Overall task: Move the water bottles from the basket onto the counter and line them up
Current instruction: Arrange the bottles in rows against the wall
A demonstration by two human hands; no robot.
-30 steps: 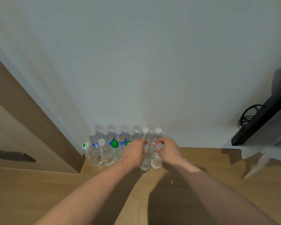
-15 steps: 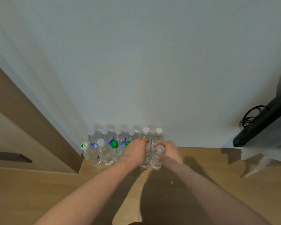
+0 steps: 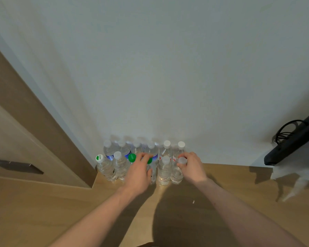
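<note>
Several clear water bottles stand in two rows against the wall on the wooden counter [image 3: 221,184]. My left hand [image 3: 138,172] curls over a green-capped bottle [image 3: 152,173] in the front row, and its cap shows between my fingers. My right hand [image 3: 192,167] grips the neck of the rightmost front bottle [image 3: 177,175], which has a white cap. Between my hands a white-capped bottle [image 3: 164,171] stands free. Left of my left hand are front bottles with a green cap [image 3: 131,157] and white caps. The back row [image 3: 122,148] has blue and red labels. No basket is in view.
A wooden cabinet panel with a dark handle [image 3: 16,166] closes off the left side. At the right a black device [image 3: 291,147] with a coiled cable leans over the counter, with white cloth [image 3: 296,173] under it. The pale wall [image 3: 168,77] rises right behind the bottles.
My left hand let go of the white-capped front bottle and shifted left onto the green-capped one. My right hand stayed on the rightmost front bottle.
</note>
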